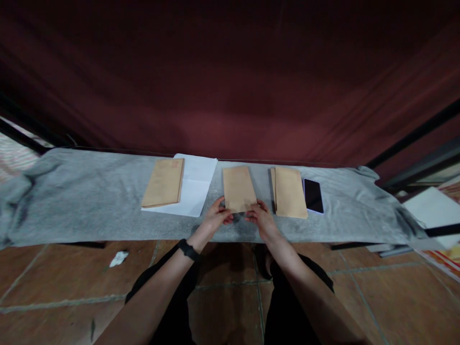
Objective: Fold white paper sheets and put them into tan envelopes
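Note:
A brown paper envelope (238, 188) lies on the grey cloth (89, 201) in the middle. My left hand (216, 216) grips its near left corner with curled fingers. My right hand (261, 218) pinches its near right corner. A black band is on my left wrist. To the left, a stack of brown envelopes (164, 182) rests on white paper sheets (194, 184). Another stack of brown envelopes (289, 191) lies to the right, beside a black phone (313, 195).
A dark red curtain (230, 81) hangs right behind the cloth-covered surface. The floor has brown tiles, with a crumpled white scrap (118, 258) at the left. White boards and dark bars (427, 211) stand at the far right.

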`<state>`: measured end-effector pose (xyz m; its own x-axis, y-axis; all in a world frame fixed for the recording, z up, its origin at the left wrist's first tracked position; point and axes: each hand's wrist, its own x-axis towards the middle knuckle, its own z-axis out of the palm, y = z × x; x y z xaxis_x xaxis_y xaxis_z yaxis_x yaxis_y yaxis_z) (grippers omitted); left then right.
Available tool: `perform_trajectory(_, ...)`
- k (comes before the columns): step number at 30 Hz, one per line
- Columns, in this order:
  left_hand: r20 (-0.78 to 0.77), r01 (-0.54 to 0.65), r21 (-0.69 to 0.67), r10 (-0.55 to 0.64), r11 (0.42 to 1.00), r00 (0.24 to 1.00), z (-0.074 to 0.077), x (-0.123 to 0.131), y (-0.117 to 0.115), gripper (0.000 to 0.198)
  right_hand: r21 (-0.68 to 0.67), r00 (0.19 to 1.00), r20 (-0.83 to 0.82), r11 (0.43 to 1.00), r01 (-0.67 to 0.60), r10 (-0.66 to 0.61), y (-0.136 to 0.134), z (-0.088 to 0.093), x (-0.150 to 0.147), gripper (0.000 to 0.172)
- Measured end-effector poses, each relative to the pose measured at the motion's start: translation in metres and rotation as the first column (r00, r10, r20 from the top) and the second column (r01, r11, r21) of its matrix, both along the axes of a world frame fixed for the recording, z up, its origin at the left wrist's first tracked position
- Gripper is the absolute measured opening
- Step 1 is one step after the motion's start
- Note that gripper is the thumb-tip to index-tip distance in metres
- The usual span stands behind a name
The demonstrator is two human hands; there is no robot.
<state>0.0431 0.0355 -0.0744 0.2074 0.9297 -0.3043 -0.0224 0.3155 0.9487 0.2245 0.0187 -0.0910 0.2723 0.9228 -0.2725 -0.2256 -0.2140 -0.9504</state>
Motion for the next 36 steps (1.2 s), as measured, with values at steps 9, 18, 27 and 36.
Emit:
perform_trajectory(9,-0.266,0.098,0.115,-0.064,0.989,0.962,-0.011,-0.015,-0.001,0.083,0.047,0.312,0.939,0.84,-0.54,0.147,-0.01,-0.005,0.002,0.049)
perform_trajectory(18,-0.837,0.289,0.321,0.127,0.902,0.533,0.006,-0.016,-0.011,0.034,-0.09,-0.016,0.994,0.728,-0.68,0.108,-0.035,-0.011,-0.016,0.06)
perform_trajectory(27,-0.868,0.666,0.452,0.124,0.593,0.48,-0.008,-0.005,-0.003,0.049,-0.081,0.006,0.994,0.752,-0.654,0.113,-0.037,-0.008,-0.022,0.058)
perform_trajectory(36,-0.981,0.747,0.189,0.085,0.637,0.175,-0.013,0.031,0.076,0.059,-0.122,0.052,0.977,0.74,-0.662,0.207,-0.031,-0.003,-0.019,0.063)
